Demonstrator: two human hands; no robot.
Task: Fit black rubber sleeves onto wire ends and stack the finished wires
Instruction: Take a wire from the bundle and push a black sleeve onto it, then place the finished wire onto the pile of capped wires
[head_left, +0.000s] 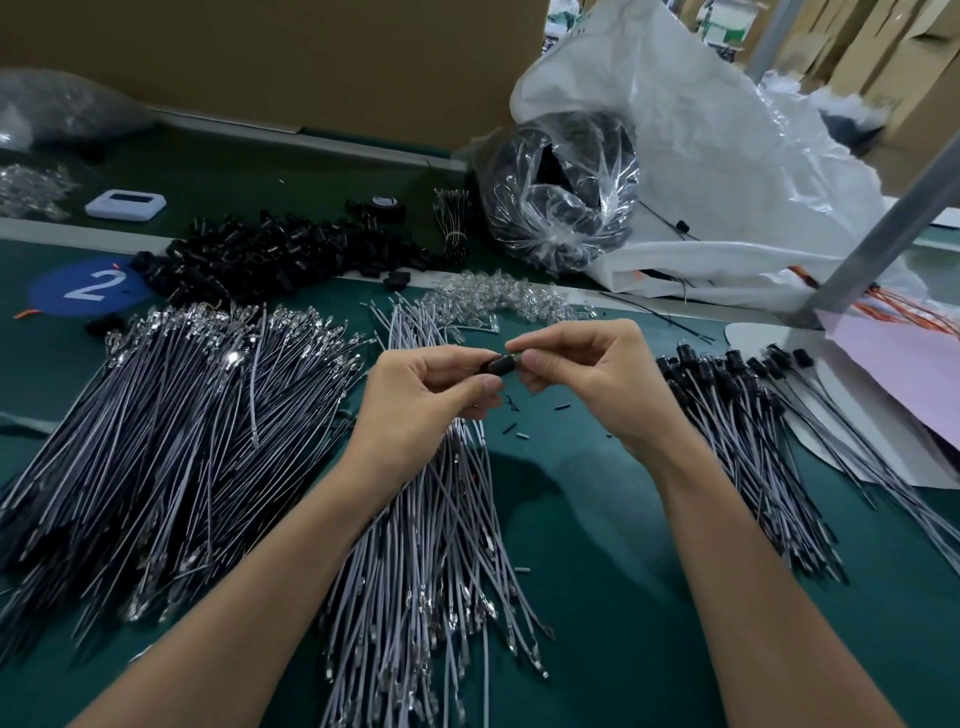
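Wires (171, 431), bare: big heap, L side of mat (597, 519). Finished stack (737, 415): R side. Left hand (415, 400), right hand (587, 379): each pinches one end of sleeve (501, 364). Advice: keep sleeve in line w/ wire, push straight, no kink. Sleeve sits betw. both hands' fingertips, above mat; wire tip hidden.

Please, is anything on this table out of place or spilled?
Yes, slightly. A few small black bits lie scattered on the green mat just below the right hand, apart from any pile. One loose sleeve also lies alone, away from the sleeve heap.
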